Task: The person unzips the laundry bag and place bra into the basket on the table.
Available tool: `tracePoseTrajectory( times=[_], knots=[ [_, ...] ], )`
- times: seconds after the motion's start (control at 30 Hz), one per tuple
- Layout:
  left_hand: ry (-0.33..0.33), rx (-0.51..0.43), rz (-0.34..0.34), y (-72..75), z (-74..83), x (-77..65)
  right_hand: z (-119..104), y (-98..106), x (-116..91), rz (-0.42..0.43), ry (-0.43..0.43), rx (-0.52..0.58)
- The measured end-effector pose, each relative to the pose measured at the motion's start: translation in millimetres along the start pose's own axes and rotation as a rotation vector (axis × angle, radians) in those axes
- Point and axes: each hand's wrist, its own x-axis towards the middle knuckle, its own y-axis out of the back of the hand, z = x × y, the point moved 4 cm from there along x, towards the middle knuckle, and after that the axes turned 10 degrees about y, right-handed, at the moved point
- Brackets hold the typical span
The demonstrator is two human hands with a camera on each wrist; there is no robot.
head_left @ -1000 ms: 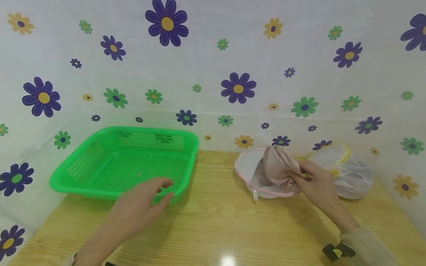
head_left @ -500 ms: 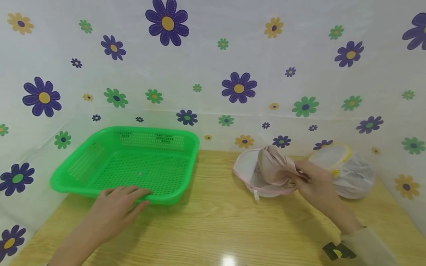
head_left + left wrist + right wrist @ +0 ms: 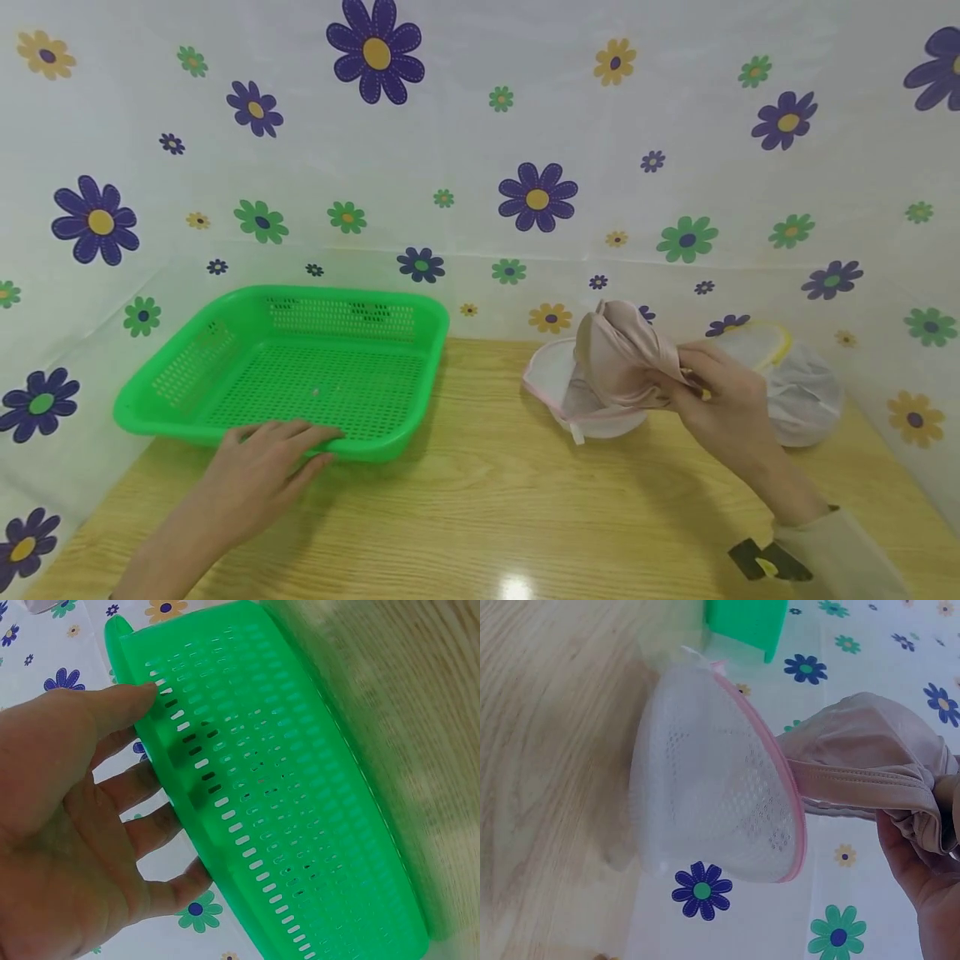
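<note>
My right hand [image 3: 723, 408] grips a dusty-pink bra [image 3: 615, 358] by its bunched fabric, its cups rising above a white mesh laundry bag [image 3: 546, 379] with pink trim. In the right wrist view, part of the bra [image 3: 870, 742] overlaps the mouth of the mesh bag [image 3: 705, 780]; whether any of it lies deeper inside is hard to tell. At the left, my left hand [image 3: 258, 475] holds the near rim of a green plastic basket [image 3: 433, 358]. The left wrist view has the thumb against the basket's slotted wall [image 3: 247, 750] and the fingers at the rim.
A second white mesh bag [image 3: 802, 400] with yellow trim lies behind my right hand. The wooden table [image 3: 480, 500] backs onto a white flowered sheet [image 3: 465, 150], which also hangs at both sides.
My left hand has come down and left from above the basket's near right corner onto its near rim. The right hand has raised the bra higher out of the pink-trimmed bag.
</note>
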Motion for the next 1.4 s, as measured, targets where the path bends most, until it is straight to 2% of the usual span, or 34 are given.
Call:
tracePoseTrajectory(
  times=[0.23, 0.37, 0.47, 0.6, 0.7, 1.0, 1.3, 1.4],
  knots=[
    [-0.020, -0.007, 0.027, -1.2, -4.2, -1.4, -4.0, -0.7, 8.7, 0.042, 0.031, -0.002],
    [-0.010, -0.038, 0.043, 0.7, -7.8, -1.8, -4.8, -0.9, 15.7, 0.093, 0.046, -0.003],
    [-0.020, -0.079, 0.117, 4.3, -11.1, -3.0, -4.5, -0.8, 20.2, 0.131, 0.057, 0.013],
    [-0.082, -0.115, 0.273, 8.9, -15.8, -5.8, -3.2, -1.3, 26.9, 0.157, 0.065, 0.022],
    [-0.112, -0.116, 0.332, 9.4, -18.8, -7.8, -3.1, -2.9, 33.4, 0.174, 0.061, 0.027],
    [-0.104, -0.115, 0.338, 8.8, -20.4, -9.0, -5.8, -16.2, 53.2, 0.300, 0.082, 0.171],
    [-0.099, -0.112, 0.324, 7.9, -20.3, -9.1, -8.4, -30.0, 71.6, 0.419, 0.107, 0.220],
    [-0.090, -0.117, 0.324, 7.8, -20.4, -9.8, -11.5, -35.0, 77.9, 0.429, 0.114, 0.228]
  ],
)
